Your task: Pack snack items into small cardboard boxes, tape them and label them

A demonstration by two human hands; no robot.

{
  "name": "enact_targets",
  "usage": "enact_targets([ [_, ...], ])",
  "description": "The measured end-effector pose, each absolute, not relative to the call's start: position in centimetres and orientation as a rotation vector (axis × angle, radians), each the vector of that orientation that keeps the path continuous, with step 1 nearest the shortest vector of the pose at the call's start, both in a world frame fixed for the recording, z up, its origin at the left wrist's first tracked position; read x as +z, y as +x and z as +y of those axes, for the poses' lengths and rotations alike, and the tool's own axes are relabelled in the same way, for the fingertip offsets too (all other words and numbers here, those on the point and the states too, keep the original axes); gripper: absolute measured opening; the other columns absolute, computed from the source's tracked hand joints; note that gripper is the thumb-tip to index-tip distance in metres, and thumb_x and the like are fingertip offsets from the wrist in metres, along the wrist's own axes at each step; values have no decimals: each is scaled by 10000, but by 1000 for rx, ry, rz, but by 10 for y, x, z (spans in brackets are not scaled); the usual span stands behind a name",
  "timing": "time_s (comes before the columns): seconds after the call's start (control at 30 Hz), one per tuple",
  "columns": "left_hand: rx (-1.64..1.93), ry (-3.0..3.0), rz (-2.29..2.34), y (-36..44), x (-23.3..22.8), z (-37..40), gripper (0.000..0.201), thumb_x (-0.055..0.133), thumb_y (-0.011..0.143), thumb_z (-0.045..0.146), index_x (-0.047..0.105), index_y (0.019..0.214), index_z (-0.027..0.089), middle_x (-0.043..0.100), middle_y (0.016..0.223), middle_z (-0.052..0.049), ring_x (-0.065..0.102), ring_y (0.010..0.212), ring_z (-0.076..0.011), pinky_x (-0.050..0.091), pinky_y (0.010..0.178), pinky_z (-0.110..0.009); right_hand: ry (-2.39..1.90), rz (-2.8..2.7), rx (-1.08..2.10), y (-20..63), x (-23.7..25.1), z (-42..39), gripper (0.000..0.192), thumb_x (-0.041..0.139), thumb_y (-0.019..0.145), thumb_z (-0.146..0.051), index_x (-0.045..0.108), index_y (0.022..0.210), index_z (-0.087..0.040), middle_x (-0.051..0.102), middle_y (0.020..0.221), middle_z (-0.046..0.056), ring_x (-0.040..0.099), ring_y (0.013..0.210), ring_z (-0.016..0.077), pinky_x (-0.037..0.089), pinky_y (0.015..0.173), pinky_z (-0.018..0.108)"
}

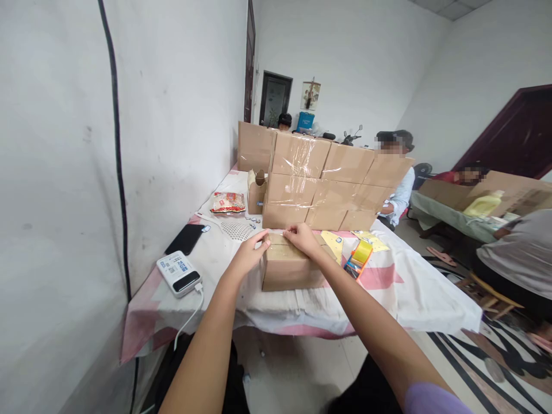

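Left hand [251, 251], right hand [302, 237] atop cardboard box [288, 270].

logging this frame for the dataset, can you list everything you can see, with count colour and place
cardboard box: 1, brown, near table edge, under both hands
stacked boxes: about nine showing, brown, taped, behind it
small open box: 1, brown, left of the stack
tape dispenser: 1, yellow and orange, right of the near box
yellow sheets: 2 or so, by the dispenser
power bank: 1, white, cabled, table's left
phone: 1, black, behind the power bank
snack packet: 1, red and white, far left
tablecloth: 1, white and pink
other people: 4, behind the stack and at right
left hand: on the box's top left
right hand: on the box's top
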State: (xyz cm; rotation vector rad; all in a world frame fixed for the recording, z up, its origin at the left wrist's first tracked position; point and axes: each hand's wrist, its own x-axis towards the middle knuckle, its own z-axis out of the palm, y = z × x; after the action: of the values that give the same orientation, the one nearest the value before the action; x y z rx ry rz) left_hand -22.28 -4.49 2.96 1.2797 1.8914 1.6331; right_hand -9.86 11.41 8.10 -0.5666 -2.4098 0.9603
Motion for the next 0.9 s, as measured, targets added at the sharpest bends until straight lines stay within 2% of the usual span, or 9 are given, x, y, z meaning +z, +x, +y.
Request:
enact_targets([
  [0.17,1650,1250,1912,-221,28,-45,615,646,865,428,564,1427,192,579,1452,-126,562,1323,-274,431,1132,-416,-528,-2401,1019,-98,76,116,135,612,768,-240,667,678,-156,606,618,2,506,607,142,365,611,268],
  [0.33,1645,1267,1911,-219,30,-45,557,621,864,332,585,1406,214,595,1440,-97,578,1307,-257,426,1135,-394,-445,-2302,1115,-91,77,110,209,614,800,-335,632,679,-165,559,617,-6,484,615,144,362,610,273],
  [0.47,1637,1263,1935,-218,30,-44,503,579,901,373,612,1380,221,597,1438,-97,600,1279,-269,422,1136,-420,-340,-2172,1202,-84,84,102,256,657,800,-417,636,712,-178,555,668,-8,483,667,147,389,664,274],
  [0.63,1616,1277,1932,-219,30,-43,381,590,897,370,720,1235,249,524,1510,-52,499,1391,-277,336,1201,-409,-287,-1924,1320,-77,88,101,291,674,800,-476,600,746,-200,546,721,-2,476,711,152,398,720,284],
  [0.77,1626,1238,1939,-219,28,-41,361,550,920,370,731,1212,259,531,1505,-27,503,1388,-260,336,1201,-395,-199,-1841,1482,-73,98,98,339,697,763,-505,542,682,-214,464,669,-15,435,665,146,387,692,294],
  [0.9,1661,1176,1958,-218,25,-36,334,588,892,346,745,1170,252,558,1484,-26,559,1328,-255,390,1158,-369,13,-1735,1850,-71,119,90,471,751,720,-541,431,581,-223,337,619,-31,391,634,148,391,677,313],
])
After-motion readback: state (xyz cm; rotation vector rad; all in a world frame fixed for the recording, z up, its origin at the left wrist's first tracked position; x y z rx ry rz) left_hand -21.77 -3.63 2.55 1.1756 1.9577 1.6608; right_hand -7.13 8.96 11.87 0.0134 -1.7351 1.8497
